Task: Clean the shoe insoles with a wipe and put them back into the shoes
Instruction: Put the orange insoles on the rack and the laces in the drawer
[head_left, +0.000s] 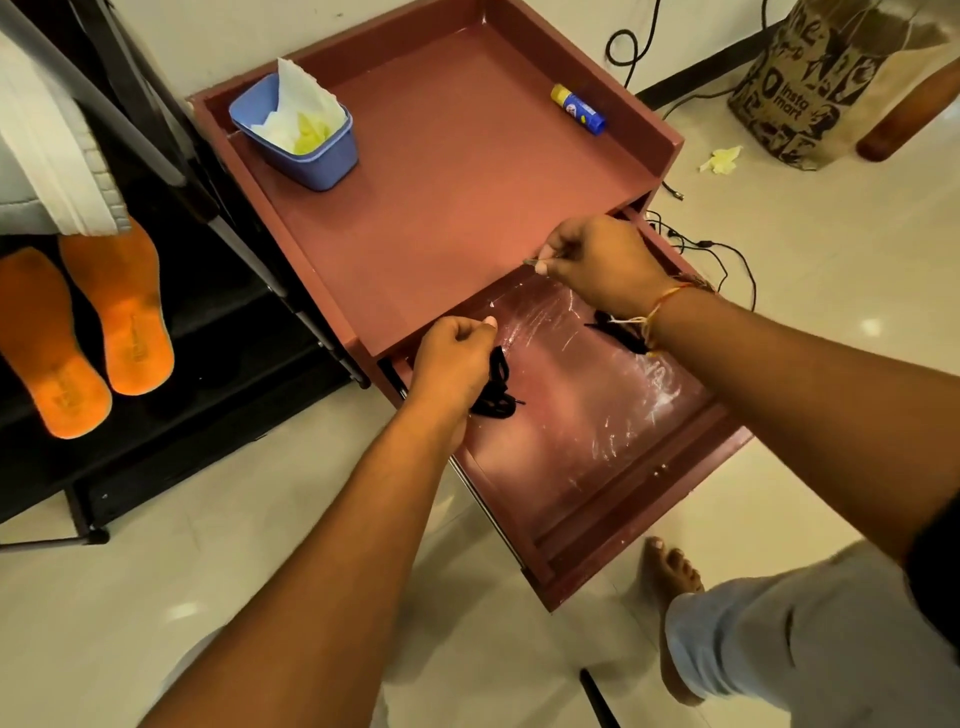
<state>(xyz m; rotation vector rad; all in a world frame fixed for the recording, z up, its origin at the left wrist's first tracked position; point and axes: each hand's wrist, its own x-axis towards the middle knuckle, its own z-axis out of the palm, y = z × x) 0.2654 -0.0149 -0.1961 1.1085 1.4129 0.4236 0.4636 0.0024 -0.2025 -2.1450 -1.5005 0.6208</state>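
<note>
Right now the fingers of the left hand (457, 364) are curled around a bundle of black lace (496, 389) above the open drawer (597, 426). The right hand (597, 265) pinches something thin at the drawer's back edge; what it is, I cannot tell. So neither hand is free. The two orange insoles (52, 353) lie side by side on the black rack (218, 374), well apart from both hands, to the person's left, with their long axes running away from the person. I judge the left hand to be the nearer one. The blue tub (317, 166), probably holding the wipes, stands on the cabinet top (441, 197). No shoes are in view.
</note>
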